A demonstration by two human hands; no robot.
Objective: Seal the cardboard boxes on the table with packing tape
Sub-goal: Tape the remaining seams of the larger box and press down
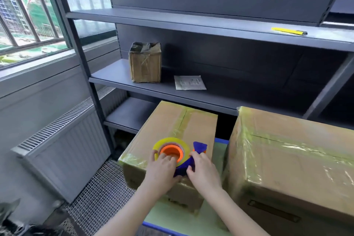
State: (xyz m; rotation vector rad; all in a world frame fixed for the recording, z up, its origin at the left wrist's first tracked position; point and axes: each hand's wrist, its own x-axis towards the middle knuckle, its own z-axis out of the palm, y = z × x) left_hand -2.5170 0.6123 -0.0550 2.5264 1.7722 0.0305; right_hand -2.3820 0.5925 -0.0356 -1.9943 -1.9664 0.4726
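Holding a dispenser (184,168) with both hands on top of the left box (168,124), toward its near end. Curling the left hand (161,168) round the tape roll (170,140), dipping fingertips into the orange core (170,152) and hooking the thumb over the roll's left rim. Pinching the dispenser's blue frame with the right hand (204,170), just right of the roll and below the blue guard (200,146) sticking up. Working on a green table (182,218) with a blue edge, with the left box and the right box (287,168) sitting close but apart. Showing yellowish tape already along the left box's top seam and across its near corner. Showing glossy bands over the right box too, on top and down its near face. Facing a grey shelf (118,82) carrying a small box (145,65) and a paper (189,82) beside it on the middle level. Also carrying a yellow strip (289,31) on the level above, far right. Working right of a radiator (63,143) under a barred window (28,15), with mesh flooring (99,197) near left.
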